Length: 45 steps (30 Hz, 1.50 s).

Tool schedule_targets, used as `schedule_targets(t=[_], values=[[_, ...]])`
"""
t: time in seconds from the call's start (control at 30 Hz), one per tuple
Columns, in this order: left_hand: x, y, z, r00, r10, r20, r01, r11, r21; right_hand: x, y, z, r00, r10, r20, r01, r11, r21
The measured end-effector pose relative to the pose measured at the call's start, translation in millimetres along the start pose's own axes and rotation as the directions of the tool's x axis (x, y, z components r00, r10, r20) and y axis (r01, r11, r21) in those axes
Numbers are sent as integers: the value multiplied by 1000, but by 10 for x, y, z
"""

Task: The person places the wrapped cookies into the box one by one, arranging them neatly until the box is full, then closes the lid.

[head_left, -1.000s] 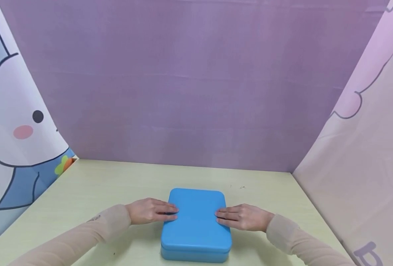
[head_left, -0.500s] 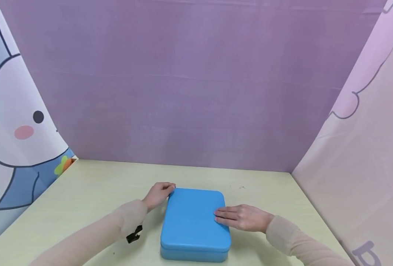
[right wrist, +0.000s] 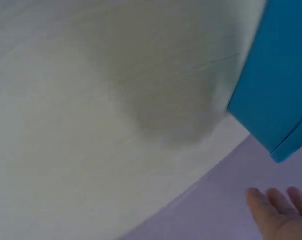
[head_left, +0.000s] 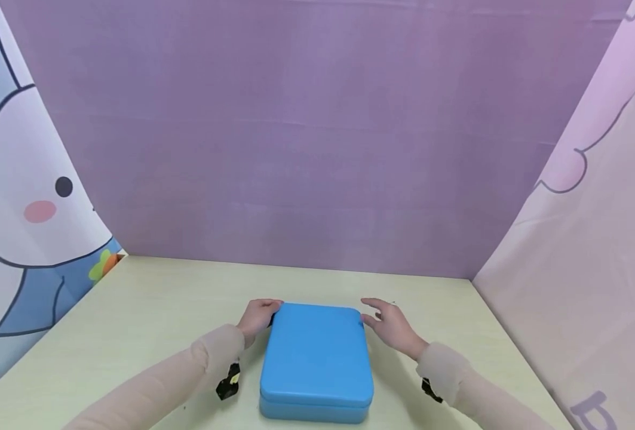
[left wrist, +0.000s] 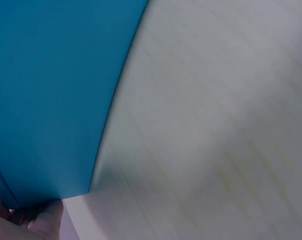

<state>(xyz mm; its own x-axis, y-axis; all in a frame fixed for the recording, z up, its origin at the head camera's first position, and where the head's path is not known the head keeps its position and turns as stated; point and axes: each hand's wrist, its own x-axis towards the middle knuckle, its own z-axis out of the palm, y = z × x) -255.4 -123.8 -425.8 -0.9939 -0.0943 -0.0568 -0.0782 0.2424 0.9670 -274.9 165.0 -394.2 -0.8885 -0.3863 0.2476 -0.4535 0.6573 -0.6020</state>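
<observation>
Hands at the far corners of a blue tin

Left hand point(head_left: 259, 316) curled on blue tin point(head_left: 316, 358) at its far-left corner, near table point(head_left: 150, 310) centre; right hand point(head_left: 389, 325) spread, just beside. Could tip or skid sideways under a one-sided pull.

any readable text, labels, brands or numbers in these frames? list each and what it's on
None readable.
Blue box: plain lid, no label or brand in any view.
Right curtain: a partial purple outlined shape at the bottom edge, cut off; cannot tell if it is a letter.
Left curtain: cartoon drawing only, no words.
Table: no markings.
</observation>
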Motion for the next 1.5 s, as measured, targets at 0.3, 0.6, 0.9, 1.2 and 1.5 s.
schedule_targets(t=[0.3,0.6,0.9,1.2,1.5], values=[[10,-37,32,1000,-14,-18,14,1000,-26,88,33,185,901,369,227,-433,777,457],[21,-65,24,1000,-7,4,7,1000,-10,61,34,258,888,398,231,-458,720,521],[-376,-25,-85,986,-77,151,63,994,90,59,25,318,898,390,206,-437,720,539],[-836,-45,-144,944,-70,324,63,998,31,3,15,318,904,386,183,-418,713,563],[-860,-92,-148,928,-40,371,64,997,-53,-53,-90,352,900,363,242,-433,679,593]])
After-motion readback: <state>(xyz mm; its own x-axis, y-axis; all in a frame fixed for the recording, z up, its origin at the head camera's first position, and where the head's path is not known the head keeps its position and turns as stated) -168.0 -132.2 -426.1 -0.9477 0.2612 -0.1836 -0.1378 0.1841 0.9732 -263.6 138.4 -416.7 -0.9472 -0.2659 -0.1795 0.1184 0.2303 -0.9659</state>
